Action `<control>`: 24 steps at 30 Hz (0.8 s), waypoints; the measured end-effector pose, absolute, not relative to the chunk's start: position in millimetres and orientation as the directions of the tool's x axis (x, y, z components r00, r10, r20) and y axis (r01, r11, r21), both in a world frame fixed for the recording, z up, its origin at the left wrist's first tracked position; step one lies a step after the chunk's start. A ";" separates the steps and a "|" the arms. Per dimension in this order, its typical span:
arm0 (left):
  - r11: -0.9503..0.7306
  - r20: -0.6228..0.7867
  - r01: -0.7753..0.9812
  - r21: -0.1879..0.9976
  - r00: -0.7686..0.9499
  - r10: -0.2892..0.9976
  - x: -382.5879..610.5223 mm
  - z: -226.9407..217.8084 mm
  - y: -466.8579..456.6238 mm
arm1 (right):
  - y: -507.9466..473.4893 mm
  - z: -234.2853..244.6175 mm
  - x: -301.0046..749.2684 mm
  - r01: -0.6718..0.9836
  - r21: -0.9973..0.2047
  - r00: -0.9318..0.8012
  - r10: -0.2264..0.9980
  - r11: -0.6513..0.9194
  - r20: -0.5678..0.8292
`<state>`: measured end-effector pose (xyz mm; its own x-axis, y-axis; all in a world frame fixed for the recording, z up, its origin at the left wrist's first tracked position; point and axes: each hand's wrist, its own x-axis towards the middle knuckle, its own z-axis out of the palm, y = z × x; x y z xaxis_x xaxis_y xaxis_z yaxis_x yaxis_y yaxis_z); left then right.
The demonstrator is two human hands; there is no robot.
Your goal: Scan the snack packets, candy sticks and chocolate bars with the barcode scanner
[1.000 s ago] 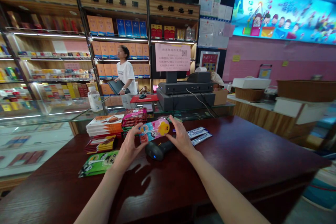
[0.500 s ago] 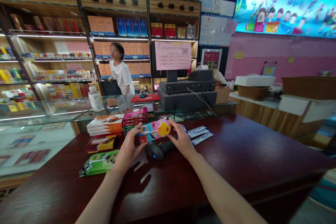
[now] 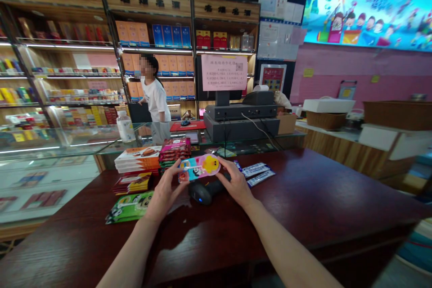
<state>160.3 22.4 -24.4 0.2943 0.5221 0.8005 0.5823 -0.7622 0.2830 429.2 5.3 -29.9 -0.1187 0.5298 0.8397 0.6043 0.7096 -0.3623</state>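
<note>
Head view: a pink-and-blue packet [image 3: 199, 168] is gripped by its ends, between slightly parted thumb and fingers of the left hand [image 3: 164, 192] and right hand [image 3: 239, 185], near a dark scanner [image 3: 201, 193].

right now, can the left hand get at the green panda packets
Probably yes: nothing lies on the green panda packets near the left hand, but it holds the pink-and-blue packet, which likely needs releasing.
</note>
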 end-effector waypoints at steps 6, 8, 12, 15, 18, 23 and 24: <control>-0.751 0.790 0.567 0.338 0.263 0.554 161.5 -25.2 21.4 | 7.4 -31.8 426.4 0.598 -0.390 -0.039 0.511 0.700 0.858; -0.742 0.771 0.564 0.361 0.267 0.578 162.1 -25.0 21.4 | 9.2 -33.5 427.2 0.606 -0.404 0.007 0.503 0.685 0.864; -0.742 0.748 0.544 0.392 0.281 0.601 164.3 -26.0 21.9 | 11.4 -35.2 429.2 0.616 -0.462 0.100 0.519 0.638 0.849; -0.728 0.731 0.524 0.441 0.260 0.630 166.8 -28.2 22.8 | 12.0 -35.3 429.6 0.611 -0.521 0.157 0.554 0.596 0.817; -0.698 0.710 0.517 0.495 0.222 0.668 169.3 -30.4 24.4 | 13.3 -36.0 429.3 0.605 -0.576 0.196 0.598 0.550 0.777; -0.690 0.711 0.545 0.476 0.224 0.667 171.6 -31.1 26.9 | 14.5 -36.4 427.9 0.595 -0.615 0.222 0.630 0.517 0.745; -0.689 0.709 0.552 0.471 0.229 0.668 171.6 -30.9 27.1 | 13.9 -35.9 427.4 0.589 -0.620 0.221 0.634 0.519 0.741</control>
<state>171.6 27.1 -30.9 0.2287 0.6675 0.7086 0.5516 -0.6886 0.4706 427.4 13.9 -35.9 0.2214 0.6339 0.7410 0.5889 0.5188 -0.6197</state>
